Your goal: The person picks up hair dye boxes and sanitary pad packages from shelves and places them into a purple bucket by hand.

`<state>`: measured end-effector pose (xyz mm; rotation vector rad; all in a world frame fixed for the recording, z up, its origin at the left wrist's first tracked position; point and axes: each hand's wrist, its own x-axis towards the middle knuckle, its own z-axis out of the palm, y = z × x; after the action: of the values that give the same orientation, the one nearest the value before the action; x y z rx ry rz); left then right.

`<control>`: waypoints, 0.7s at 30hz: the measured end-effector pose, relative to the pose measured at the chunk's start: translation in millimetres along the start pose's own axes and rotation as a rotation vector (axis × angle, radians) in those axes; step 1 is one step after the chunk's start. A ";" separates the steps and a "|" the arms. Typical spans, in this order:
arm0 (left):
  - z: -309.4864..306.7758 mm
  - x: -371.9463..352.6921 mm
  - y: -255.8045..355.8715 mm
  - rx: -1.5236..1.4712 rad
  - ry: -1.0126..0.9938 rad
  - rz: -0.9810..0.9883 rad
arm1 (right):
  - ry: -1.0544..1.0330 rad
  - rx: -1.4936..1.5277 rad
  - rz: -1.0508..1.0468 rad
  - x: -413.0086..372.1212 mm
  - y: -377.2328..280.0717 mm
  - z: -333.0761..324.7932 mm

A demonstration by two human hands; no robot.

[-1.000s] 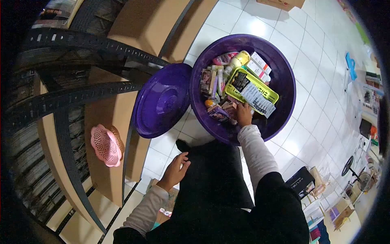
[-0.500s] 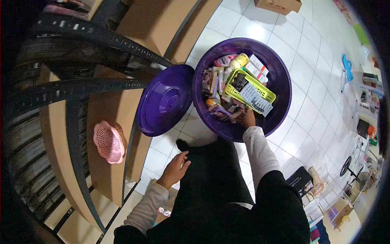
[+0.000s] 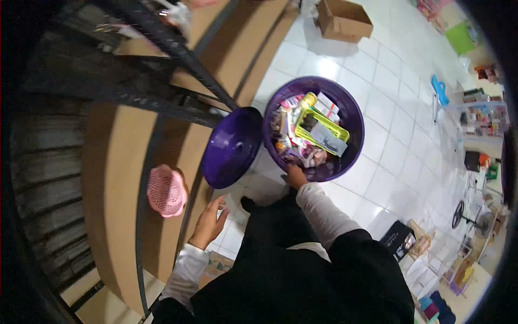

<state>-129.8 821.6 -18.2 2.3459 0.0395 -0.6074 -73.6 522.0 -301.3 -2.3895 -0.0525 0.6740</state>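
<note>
White-tiled floor (image 3: pixel 388 81): purple tub (image 3: pixel 354 110); right hand (image 3: pixel 295 176) on its rim, grip unclear; left hand (image 3: pixel 209 222) fingers apart, empty. Risk: a tug tips the tub and spills it.

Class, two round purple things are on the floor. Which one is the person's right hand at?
The purple tub, the deep one full of packets: the right hand is at its near rim. The purple lid beside it is shallow and untouched.

purple tub (image 3: pixel 353 116): glossy plastic | floor (image 3: pixel 399 124): glossy tile | shelf (image 3: pixel 116 178): matt wood
</note>
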 end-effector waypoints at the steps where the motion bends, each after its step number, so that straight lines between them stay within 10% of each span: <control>1: -17.8 -9.9 5.1 0.013 0.068 0.046 | -0.016 0.029 -0.049 -10.8 -34.2 -9.8; 10: -233.9 -163.7 81.4 0.472 0.860 0.327 | -0.262 -0.212 -0.606 10.5 -113.8 -49.6; 15: -340.6 -287.8 131.7 1.008 1.260 0.392 | -0.283 0.156 -0.391 14.2 -190.7 -98.1; 21: -474.9 -413.0 111.2 1.282 1.544 -0.013 | -0.245 0.063 -0.484 19.5 -247.4 -101.2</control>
<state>-278.8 1100.4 537.2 3.2885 0.4554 1.7934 24.0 663.0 -95.3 -2.1035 -0.6782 0.7110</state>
